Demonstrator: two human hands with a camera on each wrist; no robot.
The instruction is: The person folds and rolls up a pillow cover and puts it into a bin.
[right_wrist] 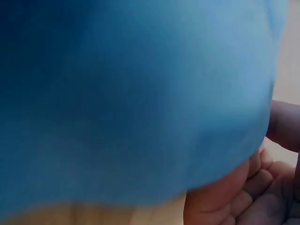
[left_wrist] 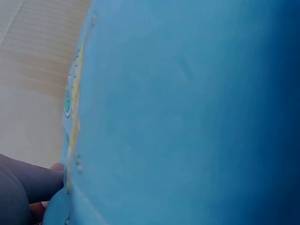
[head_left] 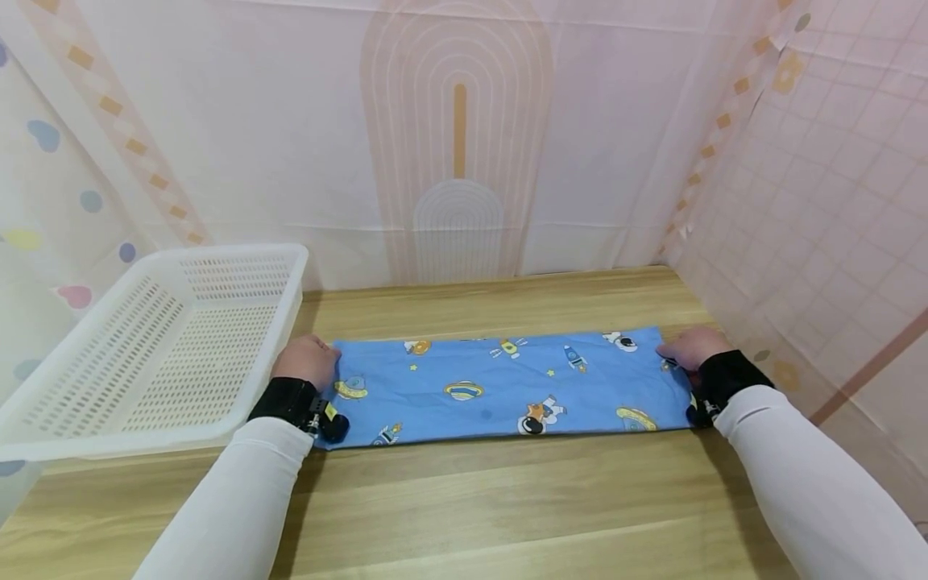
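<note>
A blue cloth [head_left: 507,387] printed with rockets, planets and astronauts lies folded into a long strip across the wooden table [head_left: 507,499]. My left hand [head_left: 308,361] grips its left end and my right hand [head_left: 689,346] pinches its far right corner. Both arms are in white sleeves with black wrist straps. The left wrist view is filled by the blue cloth [left_wrist: 187,117], with a finger [left_wrist: 37,183] against its edge. The right wrist view shows the cloth [right_wrist: 131,93] very close, with curled fingers [right_wrist: 234,197] under it.
A white perforated plastic basket [head_left: 225,254] stands tilted at the left, right beside my left hand. A patterned backdrop hangs behind the table, and a pink tiled wall [head_left: 819,201] closes in the right side. Bare wood lies between the cloth and the table's near edge.
</note>
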